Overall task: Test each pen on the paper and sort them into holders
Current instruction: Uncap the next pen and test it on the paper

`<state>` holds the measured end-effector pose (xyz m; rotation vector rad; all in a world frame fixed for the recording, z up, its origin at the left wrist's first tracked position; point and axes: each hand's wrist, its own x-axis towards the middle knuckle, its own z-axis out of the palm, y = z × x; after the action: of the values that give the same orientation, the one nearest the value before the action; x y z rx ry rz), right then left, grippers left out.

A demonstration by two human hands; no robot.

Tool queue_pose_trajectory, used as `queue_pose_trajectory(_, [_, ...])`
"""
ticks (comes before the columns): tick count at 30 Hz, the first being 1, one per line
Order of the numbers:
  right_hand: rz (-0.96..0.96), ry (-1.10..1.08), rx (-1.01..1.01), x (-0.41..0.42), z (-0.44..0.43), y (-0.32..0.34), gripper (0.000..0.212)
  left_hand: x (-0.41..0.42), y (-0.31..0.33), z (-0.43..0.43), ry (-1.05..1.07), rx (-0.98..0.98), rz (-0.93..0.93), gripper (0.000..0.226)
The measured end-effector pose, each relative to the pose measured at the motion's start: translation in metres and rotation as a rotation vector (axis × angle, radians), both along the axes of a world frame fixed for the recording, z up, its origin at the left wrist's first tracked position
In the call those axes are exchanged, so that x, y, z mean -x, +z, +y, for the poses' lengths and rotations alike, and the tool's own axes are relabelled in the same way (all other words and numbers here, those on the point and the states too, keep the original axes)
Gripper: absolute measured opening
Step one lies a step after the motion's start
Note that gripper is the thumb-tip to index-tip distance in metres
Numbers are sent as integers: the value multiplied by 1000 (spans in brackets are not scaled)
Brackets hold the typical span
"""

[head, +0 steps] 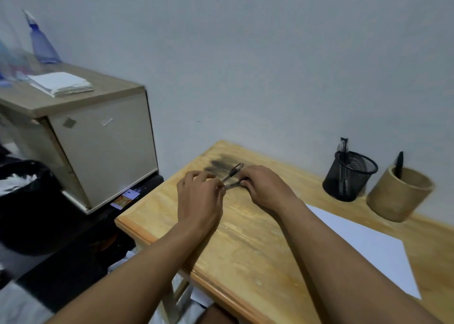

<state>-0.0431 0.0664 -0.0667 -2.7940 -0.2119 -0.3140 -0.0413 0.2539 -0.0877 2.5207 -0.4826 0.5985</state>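
Two clear pens lie at the far left of the wooden table [245, 245]. One pen [233, 172] with a dark grip points up and right. My left hand [200, 196] pinches its lower end. My right hand [264, 187] pinches the end of the second pen [232, 185], mostly hidden between my fingers. A white sheet of paper [363, 247] lies to the right of my right forearm. A black mesh holder [348, 176] holds pens. A round wooden holder [399, 193] beside it holds one black pen [399, 164].
A dark stain [218, 164] marks the table behind the pens. A beige cabinet [98, 149] stands to the left with folded white cloths [61, 84] and a blue spray bottle [41, 41] on top. A black bin [27, 201] sits lower left. The wall is close behind.
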Motion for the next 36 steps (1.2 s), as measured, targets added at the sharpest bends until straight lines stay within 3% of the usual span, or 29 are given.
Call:
queue_pose_trajectory(5, [-56, -61, -5, 30, -4, 13, 16, 5, 14, -1, -42, 12, -38, 19])
queue_pose_trajectory(10, [-78, -96, -10, 58, -8, 32, 19, 6, 43, -10, -176, 147, -55, 13])
queue_pose_trajectory(13, [-83, -173, -74, 73, -9, 46, 25, 12, 64, -26, -236, 277, -61, 25])
queue_pose_trajectory(17, [-169, -348, -407, 101, -6, 55, 15, 30, 85, -52, -303, 476, 110, 40])
queue_pose_trajectory(24, [-324, -522, -1073, 137, -10, 55, 10, 53, 75, -81, -525, 340, 421, 24])
queue_pose_trajectory(28, [-354, -548, -1387, 153, -14, 49, 6, 56, 70, -86, -627, 424, 492, 14])
queue_pose_trajectory(36, [-441, -516, -1613, 169, -19, 43, 5, 55, 81, -97, -786, 507, 556, 11])
